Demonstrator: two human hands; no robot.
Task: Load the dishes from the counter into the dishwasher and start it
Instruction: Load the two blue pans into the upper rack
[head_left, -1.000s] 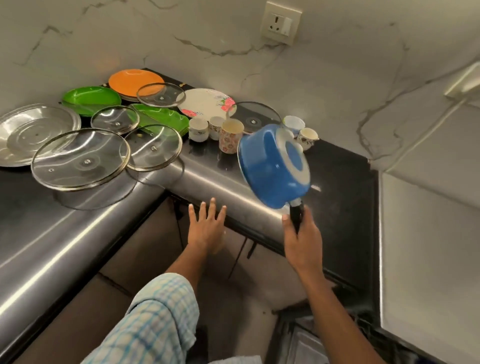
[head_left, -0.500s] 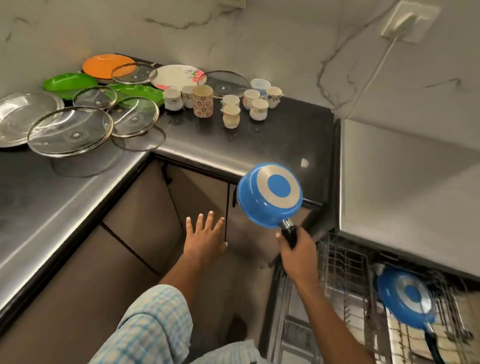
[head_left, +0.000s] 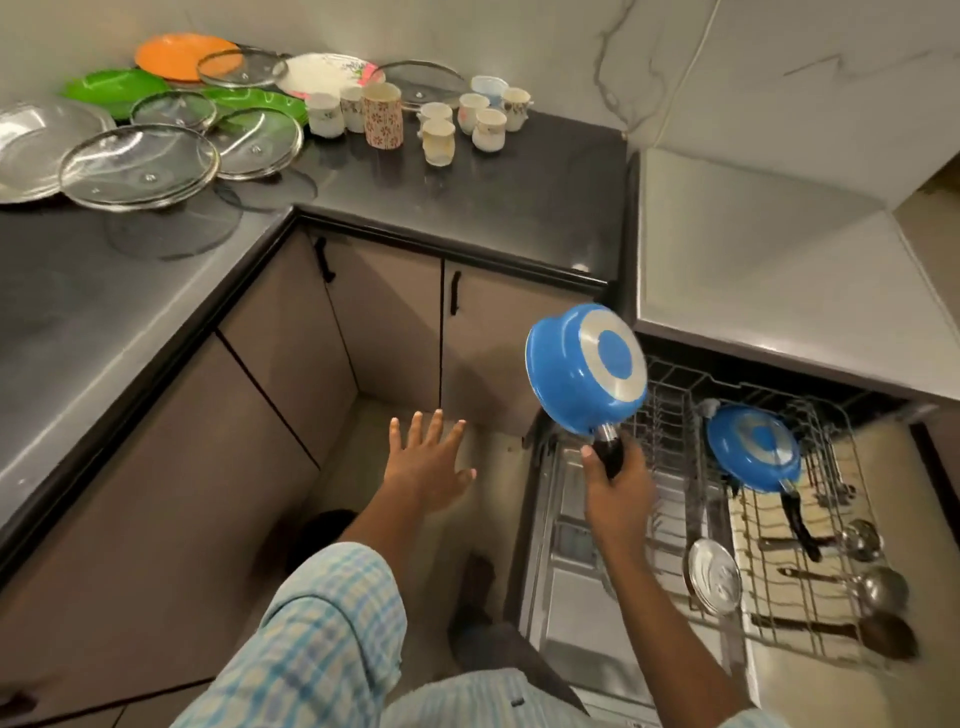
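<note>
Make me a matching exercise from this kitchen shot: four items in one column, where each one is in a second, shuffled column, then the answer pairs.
Items
1. blue saucepan with its handle gripped
2. second blue saucepan
3. orange plate
4. left hand

Places
A. lying in the dishwasher rack
B. far back on the counter, near the wall
C. open and empty, over the floor
D. held in the air by the right hand, base towards the camera

Pairs: 1-D, 2-A, 3-B, 4-C
</note>
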